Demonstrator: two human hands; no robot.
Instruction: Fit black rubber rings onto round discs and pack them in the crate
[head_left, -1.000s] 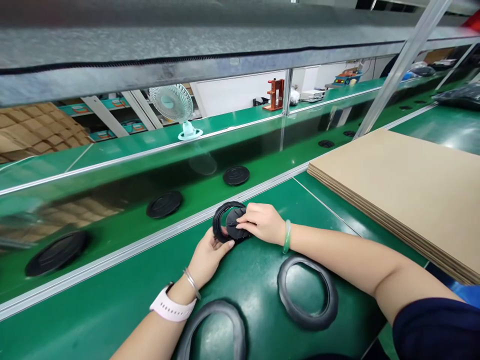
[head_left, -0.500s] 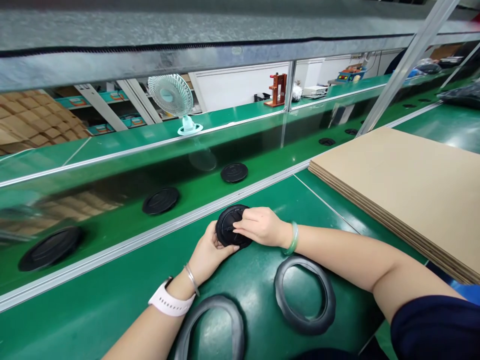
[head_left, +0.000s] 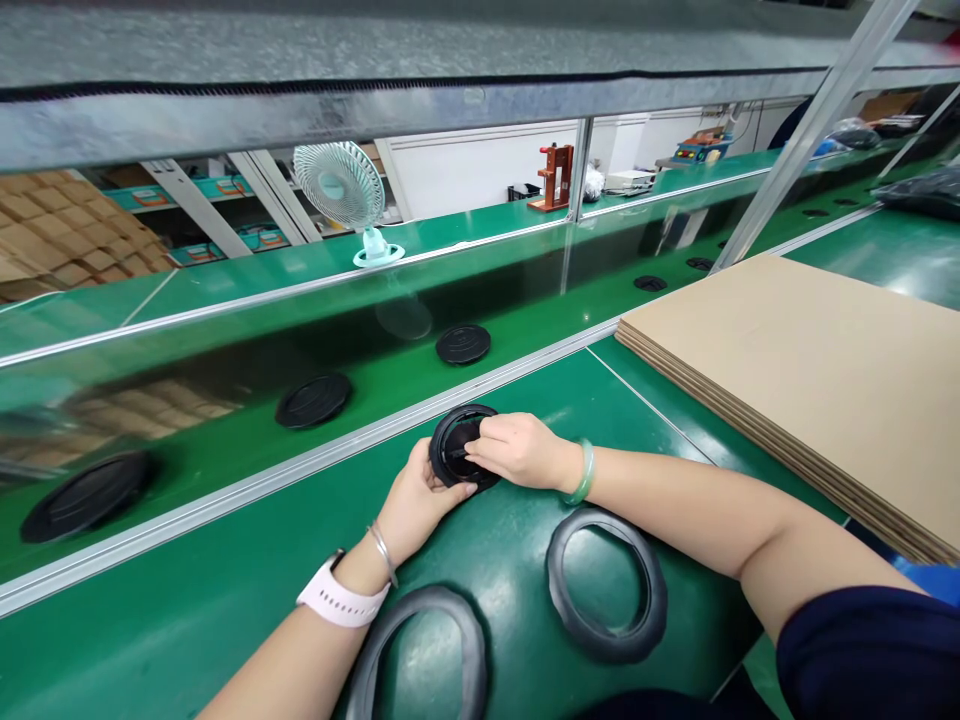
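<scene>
A round black plastic part [head_left: 441, 452] is held above the green worktop [head_left: 540, 420]. My left hand [head_left: 421, 497] grips its rim from the left and below, thumb along the near edge. With thumb and fingers pinched, my right hand [head_left: 523, 452] holds a piece at the middle of the part; its far side is hidden behind the fingers. Inside the outer ring, a dark gap shows beside this inner piece. Nearer to me lie two loose black rings, one ring [head_left: 652, 590] below my right wrist and another ring [head_left: 474, 655] beside my left forearm.
Beyond a metal rail [head_left: 300, 455] runs a green conveyor belt [head_left: 390, 375] carrying several black discs, one disc [head_left: 463, 344] close by. Stacked cardboard sheets [head_left: 810, 340] lie at right. Behind stand a mint fan [head_left: 341, 190] and a metal post [head_left: 802, 160].
The inner piece of the round part has tilted under my right fingers, so a gap now shows inside the ring. Discs on the belt have shifted slightly left. Both hands stay nearly in place.
</scene>
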